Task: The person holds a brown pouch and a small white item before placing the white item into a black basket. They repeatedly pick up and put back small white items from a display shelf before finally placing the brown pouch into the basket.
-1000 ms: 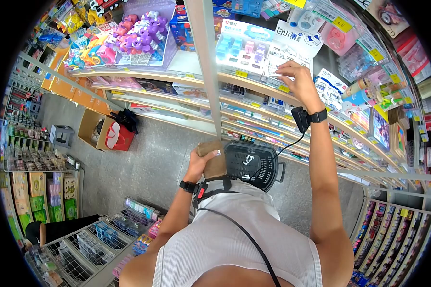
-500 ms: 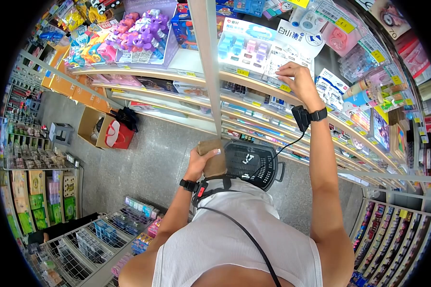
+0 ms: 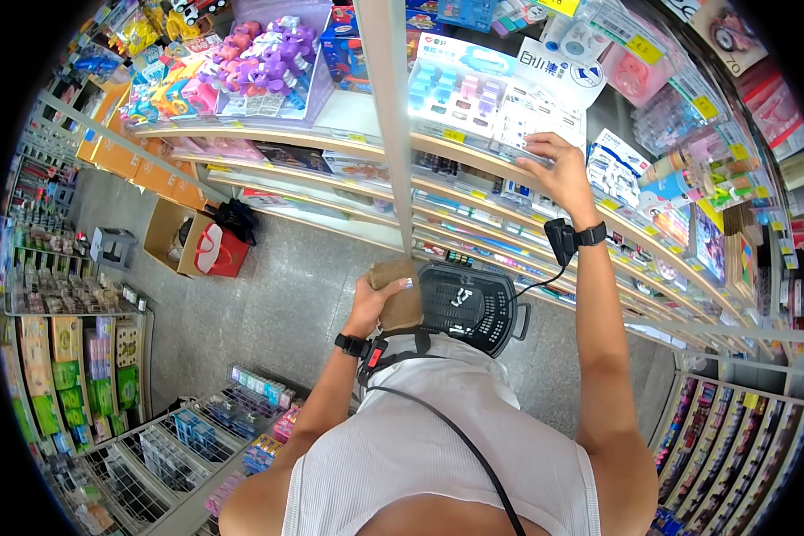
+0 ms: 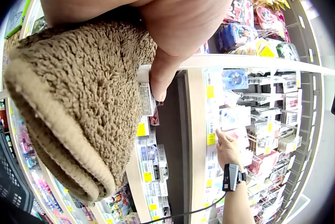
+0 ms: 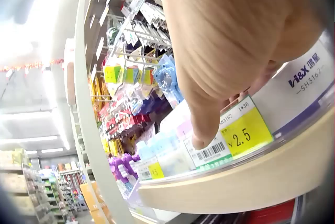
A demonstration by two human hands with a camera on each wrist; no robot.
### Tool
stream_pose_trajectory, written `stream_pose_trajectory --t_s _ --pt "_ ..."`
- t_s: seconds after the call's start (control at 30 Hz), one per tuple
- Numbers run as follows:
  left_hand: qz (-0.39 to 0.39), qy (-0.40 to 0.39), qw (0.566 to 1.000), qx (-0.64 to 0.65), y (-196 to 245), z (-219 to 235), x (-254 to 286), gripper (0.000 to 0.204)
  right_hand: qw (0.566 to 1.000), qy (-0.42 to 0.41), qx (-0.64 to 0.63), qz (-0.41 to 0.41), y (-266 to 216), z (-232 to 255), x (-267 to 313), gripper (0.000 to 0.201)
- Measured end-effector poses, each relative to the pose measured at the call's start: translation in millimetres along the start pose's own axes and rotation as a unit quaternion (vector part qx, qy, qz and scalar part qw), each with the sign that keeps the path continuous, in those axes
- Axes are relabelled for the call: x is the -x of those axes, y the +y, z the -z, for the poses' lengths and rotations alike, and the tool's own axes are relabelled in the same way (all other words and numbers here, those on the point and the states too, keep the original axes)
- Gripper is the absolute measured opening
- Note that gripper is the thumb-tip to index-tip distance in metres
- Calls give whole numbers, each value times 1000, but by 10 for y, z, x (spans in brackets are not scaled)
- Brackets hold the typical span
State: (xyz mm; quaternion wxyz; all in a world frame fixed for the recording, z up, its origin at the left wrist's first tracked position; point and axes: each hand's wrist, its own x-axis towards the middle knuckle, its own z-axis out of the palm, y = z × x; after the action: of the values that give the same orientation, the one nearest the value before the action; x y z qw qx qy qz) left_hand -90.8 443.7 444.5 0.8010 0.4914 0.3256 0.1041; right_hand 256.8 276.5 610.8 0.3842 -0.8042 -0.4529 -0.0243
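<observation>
My left hand (image 3: 366, 305) grips a folded brown towel (image 3: 400, 299), thumb across its top. In the left wrist view the towel's looped pile and thick folded edges (image 4: 68, 140) show large under the hand. My right hand (image 3: 558, 170) reaches to the shelf front, at a white display box of small items (image 3: 531, 121). Its thumb and fingers stand apart. In the right wrist view the thumb (image 5: 201, 130) lies over a price label (image 5: 230, 140) reading 2.5, while the other fingertips are mostly hidden behind the label.
Below, a black basket (image 3: 469, 308) on the floor holds a few small white items. An upright post (image 3: 386, 116) divides the shelves. Left of it sit purple toys (image 3: 281, 62); a cardboard box (image 3: 171, 239) with a red bag (image 3: 223, 255) stands on the floor. A wire rack (image 3: 152, 464) is behind left.
The right hand has shifted slightly down toward the shelf edge, and its thumb and fingers have spread apart. The left hand and towel have stayed put.
</observation>
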Motion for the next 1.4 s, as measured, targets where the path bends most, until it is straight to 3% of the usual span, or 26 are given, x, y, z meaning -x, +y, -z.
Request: stream_pose_trajectory --t_s 0.2,0.27,0.57,0.63,0.7,0.9,0.93,1.1,1.27,1.4 --pt "5 1 1000 -4 30 -19 24 39 997 -11 40 64 51 -54 -33 27" --pt "6 0 1000 -2 37 -14 19 39 999 -8 34 19 -15 -36 -25 28" --pt "-8 -6 1000 -6 -7 22 17 39 998 -53 -19 0 121 167 -141 33" --pt "-5 -4 1000 -10 26 -5 39 39 998 -6 54 -44 154 359 -346 32" --pt "-6 -9 1000 -8 24 -8 38 40 991 29 126 -11 164 533 -577 28" --pt "-16 -20 1000 4 25 23 79 40 976 -23 217 -6 687 438 -1089 26" --pt "-27 -19 999 14 19 38 83 39 972 -37 227 -37 769 360 -1141 27" --pt "-29 2 1000 3 -53 136 99 39 951 -47 292 -88 705 209 -1197 30" --pt "-11 13 1000 5 -100 183 105 39 945 -31 308 -107 634 208 -1221 23" --pt "-20 19 999 20 -80 172 106 39 971 80 210 -86 651 364 -1184 25"
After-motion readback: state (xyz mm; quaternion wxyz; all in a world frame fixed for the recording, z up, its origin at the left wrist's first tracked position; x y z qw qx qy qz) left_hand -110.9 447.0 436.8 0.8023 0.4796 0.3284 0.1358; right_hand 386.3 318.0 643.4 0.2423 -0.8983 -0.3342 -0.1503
